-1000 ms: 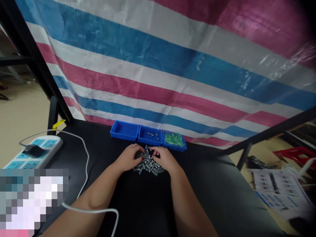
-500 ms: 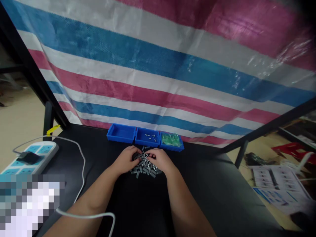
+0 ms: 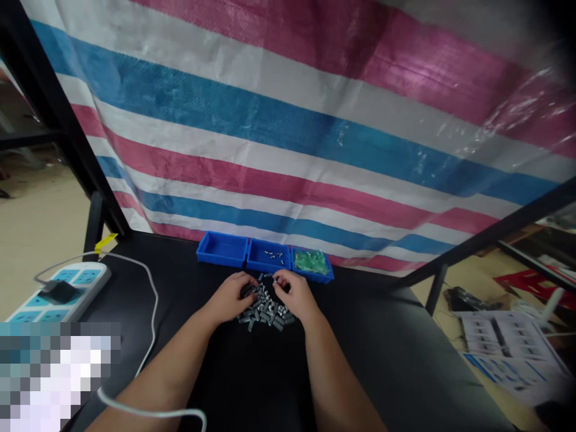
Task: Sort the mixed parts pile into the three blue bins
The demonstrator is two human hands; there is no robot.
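Black table (image 3: pixel 382 342): left hand (image 3: pixel 230 298) curled beside parts (image 3: pixel 269 314); right hand (image 3: pixel 299 295) at far edge, fingertips near-closed; both grips unclear.

Small grey metallic parts (image 3: pixel 266 309), seemingly cylindrical, lie heaped loosely.

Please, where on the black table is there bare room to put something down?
Widest: the black table, from the right forearm to its right edge. Smaller: between the white cable and the left hand. Crowded: the pile of metal pieces by both hands, near the blue bins, and around the power strip.
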